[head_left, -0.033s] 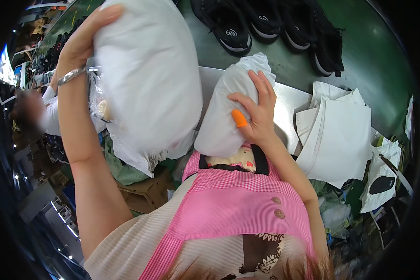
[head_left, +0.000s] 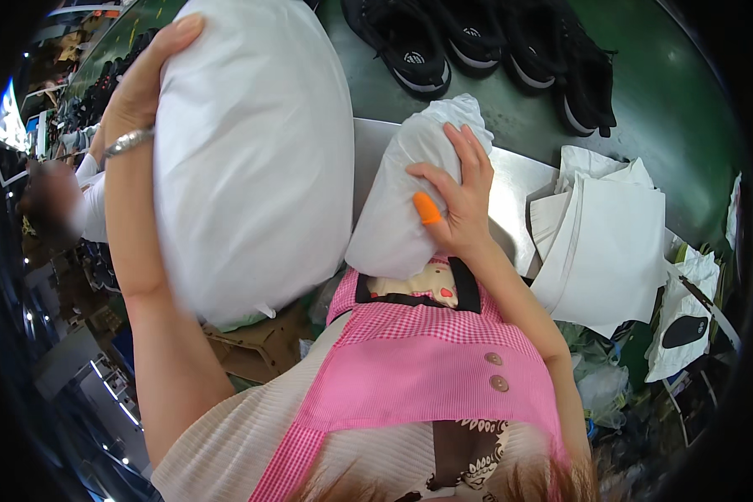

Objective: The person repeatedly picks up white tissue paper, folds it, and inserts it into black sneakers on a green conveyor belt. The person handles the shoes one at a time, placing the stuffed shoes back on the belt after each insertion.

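A large, puffy white bundle point(head_left: 255, 159), smooth as thin paper or film, fills the left of the view. My left hand point(head_left: 163, 63) is closed on its upper left side; the thumb shows, while the other fingers are hidden behind it. To its right is a smaller white-wrapped bundle point(head_left: 397, 201), crumpled at its far end; what is inside cannot be seen. My right hand point(head_left: 460, 188), with an orange cover on the thumb, presses over this bundle and holds it close to my pink apron point(head_left: 410, 368).
Several black shoes point(head_left: 477, 38) with pale soles stand on the green tabletop point(head_left: 644, 100) at the far side. White paper sheets point(head_left: 602, 243) are stacked at the right. An open cardboard box point(head_left: 255, 347) sits below the tabletop. Another person point(head_left: 54, 201) is at the left.
The large bundle has shifted slightly left and its lower end has swung nearer, covering the clear plastic and white wrapping that showed beside it. The right hand has barely moved.
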A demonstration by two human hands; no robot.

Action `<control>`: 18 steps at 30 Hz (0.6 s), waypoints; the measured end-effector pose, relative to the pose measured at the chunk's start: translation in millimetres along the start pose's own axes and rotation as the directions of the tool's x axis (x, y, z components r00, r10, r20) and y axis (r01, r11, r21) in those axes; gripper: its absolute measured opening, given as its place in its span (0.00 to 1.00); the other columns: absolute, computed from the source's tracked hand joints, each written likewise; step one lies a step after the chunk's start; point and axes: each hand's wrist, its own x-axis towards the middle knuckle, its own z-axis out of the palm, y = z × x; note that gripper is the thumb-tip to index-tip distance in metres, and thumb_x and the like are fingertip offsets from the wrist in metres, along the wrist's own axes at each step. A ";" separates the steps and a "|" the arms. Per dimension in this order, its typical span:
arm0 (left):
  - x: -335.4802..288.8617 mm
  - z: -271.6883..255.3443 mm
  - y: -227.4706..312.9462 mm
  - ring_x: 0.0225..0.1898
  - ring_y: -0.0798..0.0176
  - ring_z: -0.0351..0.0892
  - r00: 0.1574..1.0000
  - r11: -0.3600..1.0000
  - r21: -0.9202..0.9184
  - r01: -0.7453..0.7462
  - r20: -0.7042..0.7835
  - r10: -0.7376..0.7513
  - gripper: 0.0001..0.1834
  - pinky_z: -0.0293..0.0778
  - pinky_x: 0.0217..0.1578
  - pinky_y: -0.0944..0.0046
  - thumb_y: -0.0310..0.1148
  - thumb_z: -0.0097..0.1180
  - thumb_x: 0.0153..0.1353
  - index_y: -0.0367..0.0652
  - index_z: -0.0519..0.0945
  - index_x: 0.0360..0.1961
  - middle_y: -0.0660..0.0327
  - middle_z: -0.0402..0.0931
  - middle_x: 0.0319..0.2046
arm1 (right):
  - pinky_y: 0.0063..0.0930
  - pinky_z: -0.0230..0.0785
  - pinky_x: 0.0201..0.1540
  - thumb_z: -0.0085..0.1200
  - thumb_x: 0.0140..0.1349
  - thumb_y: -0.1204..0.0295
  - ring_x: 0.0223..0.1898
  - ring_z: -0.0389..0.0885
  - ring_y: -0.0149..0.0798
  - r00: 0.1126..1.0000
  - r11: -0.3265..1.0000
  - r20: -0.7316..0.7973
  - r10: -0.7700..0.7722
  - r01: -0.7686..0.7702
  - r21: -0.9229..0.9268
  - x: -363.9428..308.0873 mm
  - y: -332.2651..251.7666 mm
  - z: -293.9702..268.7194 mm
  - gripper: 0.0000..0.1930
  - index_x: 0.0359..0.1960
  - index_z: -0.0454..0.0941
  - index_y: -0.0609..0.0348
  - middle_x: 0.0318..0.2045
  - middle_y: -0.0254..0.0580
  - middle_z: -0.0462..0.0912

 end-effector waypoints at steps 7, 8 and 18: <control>15.4 67.0 -74.2 0.60 0.60 0.71 0.841 0.963 0.271 0.004 0.519 -0.150 0.54 0.62 0.63 0.63 0.60 0.68 0.42 0.35 0.68 0.65 0.54 0.71 0.60 | 0.51 0.45 0.69 0.53 0.58 0.66 0.69 0.55 0.57 1.000 1.000 0.029 -0.008 0.007 0.014 10.5 2.0 11.8 0.16 0.47 0.81 0.53 0.66 0.48 0.64; 15.9 75.3 -74.4 0.61 0.61 0.70 0.836 0.951 0.308 0.019 0.516 -0.184 0.56 0.60 0.63 0.63 0.61 0.68 0.41 0.35 0.67 0.66 0.54 0.71 0.59 | 0.50 0.45 0.69 0.51 0.59 0.67 0.70 0.55 0.56 0.997 1.000 0.069 -0.030 0.029 0.012 9.2 5.6 11.5 0.17 0.49 0.80 0.55 0.66 0.49 0.65; -57.2 115.9 -107.6 0.68 0.54 0.58 0.985 0.922 0.345 -0.174 0.068 0.160 0.56 0.57 0.66 0.59 0.44 0.72 0.49 0.45 0.50 0.74 0.48 0.54 0.69 | 0.28 0.58 0.64 0.42 0.70 0.71 0.61 0.69 0.40 0.841 0.744 0.014 0.541 -0.486 0.458 3.2 57.4 -1.1 0.20 0.63 0.69 0.60 0.60 0.46 0.73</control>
